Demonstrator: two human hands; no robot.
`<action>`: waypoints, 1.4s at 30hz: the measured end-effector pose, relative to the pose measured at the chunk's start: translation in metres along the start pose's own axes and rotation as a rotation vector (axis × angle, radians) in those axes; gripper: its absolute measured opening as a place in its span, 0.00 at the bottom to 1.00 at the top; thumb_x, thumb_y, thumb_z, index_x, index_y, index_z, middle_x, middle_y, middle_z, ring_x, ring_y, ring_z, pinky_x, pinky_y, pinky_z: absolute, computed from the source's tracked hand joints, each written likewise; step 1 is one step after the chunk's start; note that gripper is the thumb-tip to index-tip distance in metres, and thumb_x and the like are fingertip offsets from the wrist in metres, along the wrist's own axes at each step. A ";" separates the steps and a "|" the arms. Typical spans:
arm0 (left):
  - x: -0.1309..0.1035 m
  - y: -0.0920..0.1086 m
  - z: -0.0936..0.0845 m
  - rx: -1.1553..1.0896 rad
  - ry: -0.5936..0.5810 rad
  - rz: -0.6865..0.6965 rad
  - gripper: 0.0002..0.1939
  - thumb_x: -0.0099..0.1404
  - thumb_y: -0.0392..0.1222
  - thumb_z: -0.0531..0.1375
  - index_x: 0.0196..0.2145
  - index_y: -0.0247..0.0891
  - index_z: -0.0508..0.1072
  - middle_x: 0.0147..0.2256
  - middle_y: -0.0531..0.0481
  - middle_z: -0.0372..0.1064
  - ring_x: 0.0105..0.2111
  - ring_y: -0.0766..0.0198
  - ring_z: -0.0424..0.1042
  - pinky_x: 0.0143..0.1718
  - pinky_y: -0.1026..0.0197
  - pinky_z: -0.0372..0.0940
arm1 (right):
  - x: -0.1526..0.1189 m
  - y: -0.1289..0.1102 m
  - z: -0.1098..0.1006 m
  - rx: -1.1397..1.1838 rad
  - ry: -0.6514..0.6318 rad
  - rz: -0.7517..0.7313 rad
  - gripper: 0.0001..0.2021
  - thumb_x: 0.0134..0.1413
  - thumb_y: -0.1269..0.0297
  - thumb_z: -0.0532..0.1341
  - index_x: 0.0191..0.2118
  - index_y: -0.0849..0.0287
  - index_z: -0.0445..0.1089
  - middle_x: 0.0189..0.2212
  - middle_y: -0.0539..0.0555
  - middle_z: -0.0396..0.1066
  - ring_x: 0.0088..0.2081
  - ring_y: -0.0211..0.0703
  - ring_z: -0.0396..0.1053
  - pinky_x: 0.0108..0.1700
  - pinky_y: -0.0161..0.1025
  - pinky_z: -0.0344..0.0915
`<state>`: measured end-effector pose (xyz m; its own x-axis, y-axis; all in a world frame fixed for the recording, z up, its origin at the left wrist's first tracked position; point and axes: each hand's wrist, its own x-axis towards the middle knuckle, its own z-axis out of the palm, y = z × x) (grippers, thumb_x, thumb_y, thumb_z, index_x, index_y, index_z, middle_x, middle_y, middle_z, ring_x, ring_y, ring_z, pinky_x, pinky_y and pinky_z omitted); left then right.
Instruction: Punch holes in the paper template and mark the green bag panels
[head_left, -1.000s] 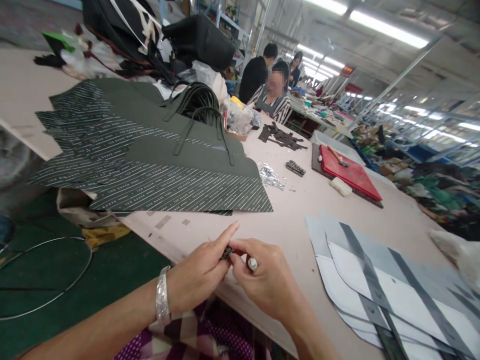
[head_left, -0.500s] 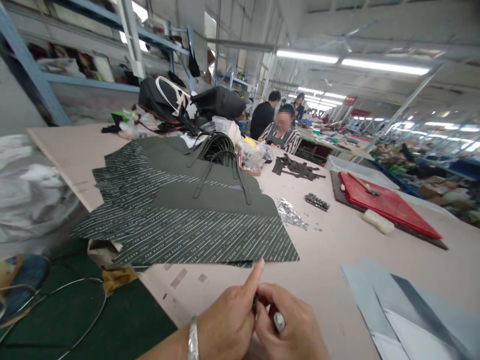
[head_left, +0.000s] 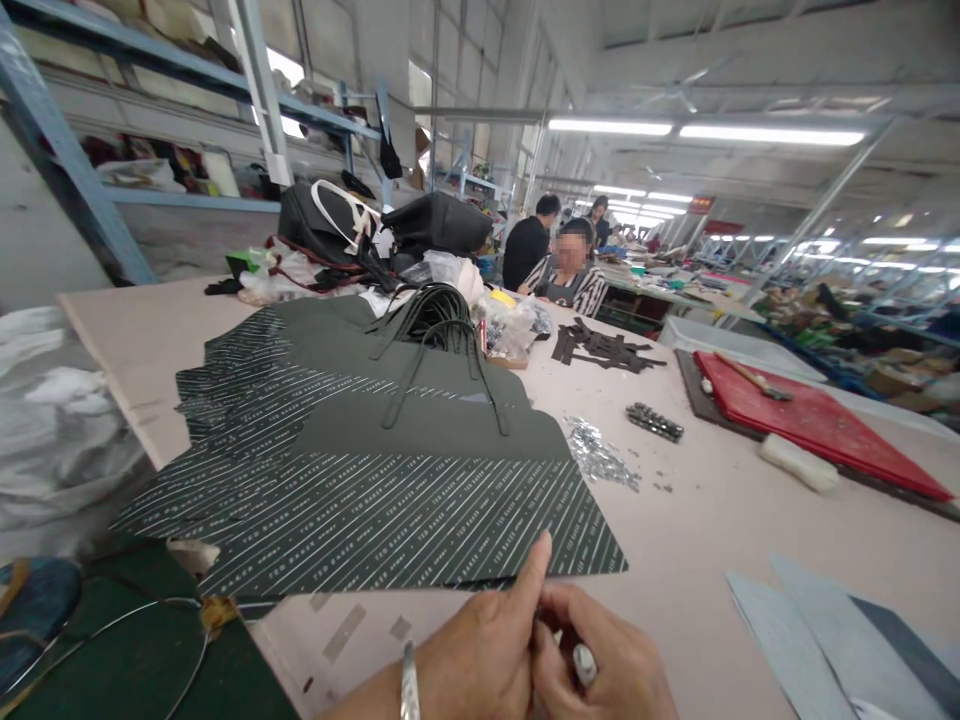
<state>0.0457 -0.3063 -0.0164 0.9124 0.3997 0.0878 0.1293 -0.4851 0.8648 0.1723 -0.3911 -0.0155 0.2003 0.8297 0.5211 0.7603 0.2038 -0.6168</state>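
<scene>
My left hand (head_left: 484, 640), with a silver bracelet at the wrist, has its index finger stretched out over the front edge of a dark green striped panel (head_left: 420, 520). Its other fingers are curled against my right hand (head_left: 607, 655), and what they hold is hidden. My right hand is closed around a pale, pen-like tool (head_left: 584, 664), whose rounded end shows between the fingers. Dark green straps (head_left: 435, 320) lie on the stacked panels. Small silver metal pieces (head_left: 600, 455) are heaped right of the panels.
Dark strips (head_left: 607, 347) and a dark metal bundle (head_left: 655, 421) lie farther back. On the right are a red slab (head_left: 817, 425), a hammer (head_left: 750, 378), a white block (head_left: 799, 462) and grey sheets (head_left: 832, 640). A seated person (head_left: 566, 275) faces the table.
The view has shifted, so the panels and table items appear lower and larger. Both hands remain together, slightly farther right in the picture, and the left index fingertip now overlaps the panel more.
</scene>
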 end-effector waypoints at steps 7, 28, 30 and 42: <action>0.003 0.012 -0.009 0.006 0.026 -0.104 0.35 0.66 0.36 0.42 0.68 0.32 0.33 0.36 0.42 0.71 0.33 0.59 0.69 0.37 0.57 0.64 | 0.016 -0.013 -0.011 0.045 -0.125 0.218 0.09 0.50 0.73 0.55 0.33 0.58 0.71 0.21 0.49 0.71 0.21 0.36 0.69 0.26 0.31 0.64; 0.011 0.006 -0.009 -0.068 -0.044 -0.226 0.35 0.68 0.41 0.43 0.68 0.32 0.33 0.35 0.48 0.69 0.34 0.61 0.68 0.38 0.59 0.61 | 0.017 -0.003 -0.012 -0.002 -0.129 0.279 0.10 0.49 0.73 0.56 0.34 0.60 0.73 0.21 0.49 0.73 0.21 0.35 0.68 0.26 0.31 0.62; 0.011 0.007 -0.010 -0.101 -0.052 -0.225 0.35 0.69 0.42 0.43 0.68 0.32 0.32 0.37 0.48 0.69 0.34 0.62 0.68 0.39 0.59 0.61 | 0.017 -0.002 -0.014 -0.003 -0.121 0.247 0.10 0.48 0.73 0.56 0.34 0.60 0.73 0.22 0.49 0.73 0.22 0.35 0.68 0.26 0.31 0.62; 0.006 0.000 -0.008 0.091 -0.063 -0.094 0.34 0.69 0.38 0.40 0.67 0.31 0.29 0.43 0.39 0.71 0.39 0.57 0.70 0.42 0.56 0.63 | 0.014 -0.001 -0.014 0.037 -0.177 0.272 0.10 0.47 0.73 0.57 0.34 0.60 0.73 0.23 0.49 0.73 0.21 0.35 0.67 0.27 0.31 0.63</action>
<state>0.0478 -0.2979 -0.0119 0.9170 0.3981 -0.0254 0.2473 -0.5172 0.8193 0.1833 -0.3870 0.0002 0.2801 0.9330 0.2260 0.6700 -0.0215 -0.7420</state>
